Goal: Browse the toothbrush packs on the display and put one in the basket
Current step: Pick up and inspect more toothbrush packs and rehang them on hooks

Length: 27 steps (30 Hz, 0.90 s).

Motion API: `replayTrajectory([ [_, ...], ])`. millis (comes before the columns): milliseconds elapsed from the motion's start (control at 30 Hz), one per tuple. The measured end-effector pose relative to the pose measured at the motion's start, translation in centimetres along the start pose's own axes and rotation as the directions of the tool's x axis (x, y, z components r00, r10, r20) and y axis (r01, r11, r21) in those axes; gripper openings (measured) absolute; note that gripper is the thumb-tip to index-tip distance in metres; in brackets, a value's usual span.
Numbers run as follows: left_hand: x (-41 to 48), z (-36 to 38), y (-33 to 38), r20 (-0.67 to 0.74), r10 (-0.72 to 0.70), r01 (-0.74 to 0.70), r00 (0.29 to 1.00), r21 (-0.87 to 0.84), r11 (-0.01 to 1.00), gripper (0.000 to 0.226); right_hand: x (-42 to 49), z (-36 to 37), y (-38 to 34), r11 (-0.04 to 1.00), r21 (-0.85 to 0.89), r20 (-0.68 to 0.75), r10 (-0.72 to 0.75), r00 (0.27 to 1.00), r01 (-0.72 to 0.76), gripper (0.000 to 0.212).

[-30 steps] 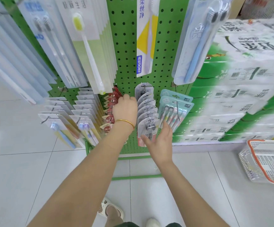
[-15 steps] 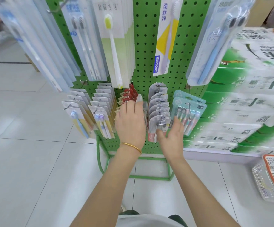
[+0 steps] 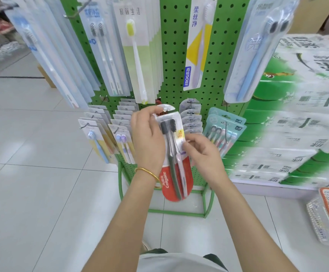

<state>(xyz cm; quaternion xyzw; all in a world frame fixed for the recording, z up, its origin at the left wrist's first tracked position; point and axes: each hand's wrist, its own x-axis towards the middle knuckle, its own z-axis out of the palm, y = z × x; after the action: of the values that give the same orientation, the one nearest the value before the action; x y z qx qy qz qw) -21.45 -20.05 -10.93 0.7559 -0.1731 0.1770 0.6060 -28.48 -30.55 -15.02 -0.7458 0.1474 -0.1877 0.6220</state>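
Note:
A red and white Colgate toothbrush pack with a black and a pale brush hangs in front of the green pegboard display. My left hand grips the pack's left edge, fingers curled over its top. My right hand pinches the pack's right edge at mid height. The white basket with an orange rim stands on the floor at the far right, partly cut off by the frame.
Many other toothbrush packs hang on hooks: long packs above, small ones at lower left, a teal multi-pack at right. Stacked green and white cartons fill the right side. White tiled floor lies left.
Both hands were reaching among the lower hooks; now they hold the Colgate pack, pulled out toward me. The view has shifted up and left, moving the basket toward the right edge.

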Motion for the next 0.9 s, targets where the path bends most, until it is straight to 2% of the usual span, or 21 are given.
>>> replayTrajectory([
  [67,-0.2,0.9,0.1,0.034,-0.100,0.104,0.994,-0.144,0.984,0.021,-0.4,-0.5,0.0,0.995,0.101,0.031,0.016,0.999,-0.019,0.012],
  [133,-0.6,1.9,0.1,0.057,-0.106,0.115,0.993,-0.168,0.979,0.014,-0.8,-0.9,0.1,0.972,0.233,0.027,0.033,0.999,-0.038,0.014],
  [233,-1.5,3.1,-0.1,0.112,0.027,-0.025,0.993,-0.017,1.000,0.030,-1.2,-1.3,0.4,0.882,0.465,-0.006,0.093,0.996,-0.079,0.017],
  [333,-2.6,4.2,-0.3,0.271,0.074,-0.108,0.960,0.114,0.988,0.053,-1.6,-1.8,0.3,0.767,0.634,-0.066,0.179,0.982,-0.098,0.015],
  [467,-4.7,4.9,-1.1,0.509,0.132,-0.257,0.851,0.183,0.949,0.071,-1.6,-3.4,0.6,0.710,0.701,-0.170,0.250,0.953,-0.061,0.019],
  [600,-6.2,5.2,-1.6,0.724,0.110,-0.369,0.681,0.210,0.906,0.076,-1.4,-4.7,1.3,0.624,0.782,-0.279,0.363,0.889,-0.009,0.020],
  [700,-6.8,5.0,-1.7,0.818,0.074,-0.437,0.570,0.226,0.871,0.089,-1.1,-5.6,1.5,0.578,0.812,-0.365,0.397,0.842,0.080,0.019],
  [800,-7.0,4.6,-1.8,0.845,0.038,-0.483,0.533,0.267,0.834,0.110,-0.9,-5.9,2.0,0.559,0.822,-0.394,0.415,0.820,0.112,0.019],
  [900,-6.8,4.4,-1.5,0.855,-0.005,-0.517,0.519,0.319,0.794,0.121,-1.0,-5.6,2.3,0.530,0.843,-0.364,0.445,0.818,0.088,0.015],
])
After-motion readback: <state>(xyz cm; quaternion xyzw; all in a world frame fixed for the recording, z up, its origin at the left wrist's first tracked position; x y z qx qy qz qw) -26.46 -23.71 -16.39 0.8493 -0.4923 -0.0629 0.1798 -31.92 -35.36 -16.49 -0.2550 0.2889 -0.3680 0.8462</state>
